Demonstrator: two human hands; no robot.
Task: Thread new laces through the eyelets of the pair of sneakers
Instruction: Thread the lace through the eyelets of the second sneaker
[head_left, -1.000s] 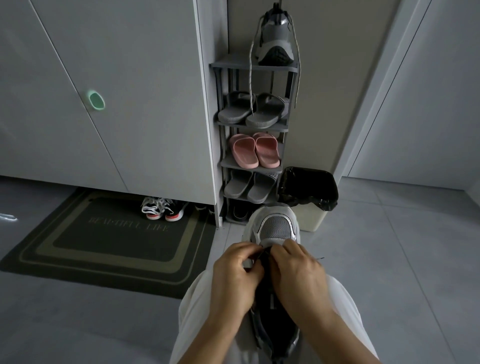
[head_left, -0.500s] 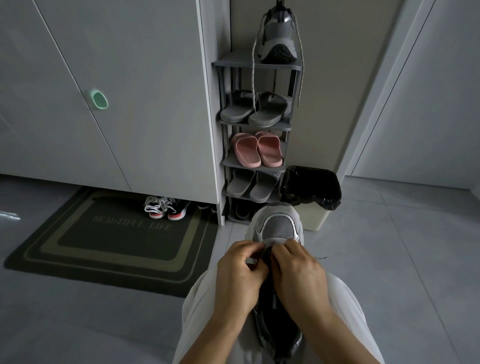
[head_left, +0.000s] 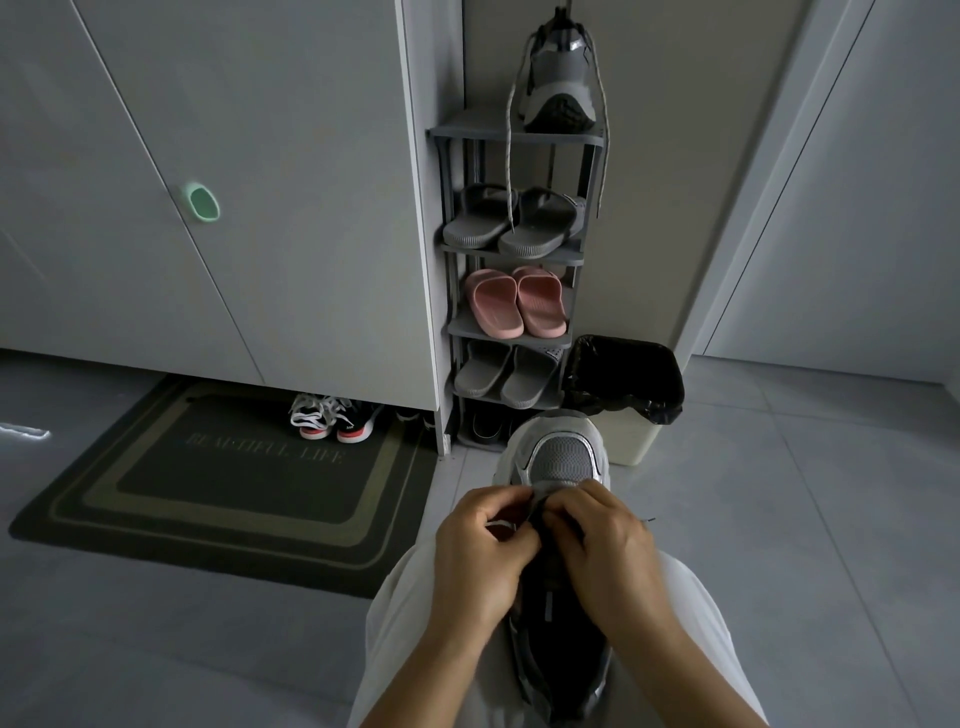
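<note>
Sneaker (head_left: 558, 462) lies on the lap, toe pointing away. Left hand (head_left: 480, 551) and right hand (head_left: 613, 551), fingers curled, pinch at its front eyelets, probably on the lace (head_left: 500, 526); too dim to be sure. Risk: unseen, the tip slips the pinch or skips an eyelet. Far: second sneaker (head_left: 558, 83) atop the shoe rack (head_left: 519, 136), laces dangling.

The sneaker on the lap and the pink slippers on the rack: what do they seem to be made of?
The sneaker looks like grey mesh fabric at the toe, where a fine grid shows, edged by shinier, probably synthetic, overlays. The pink slippers look like matte moulded foam or rubber: smooth, seamless, one colour throughout.
</note>
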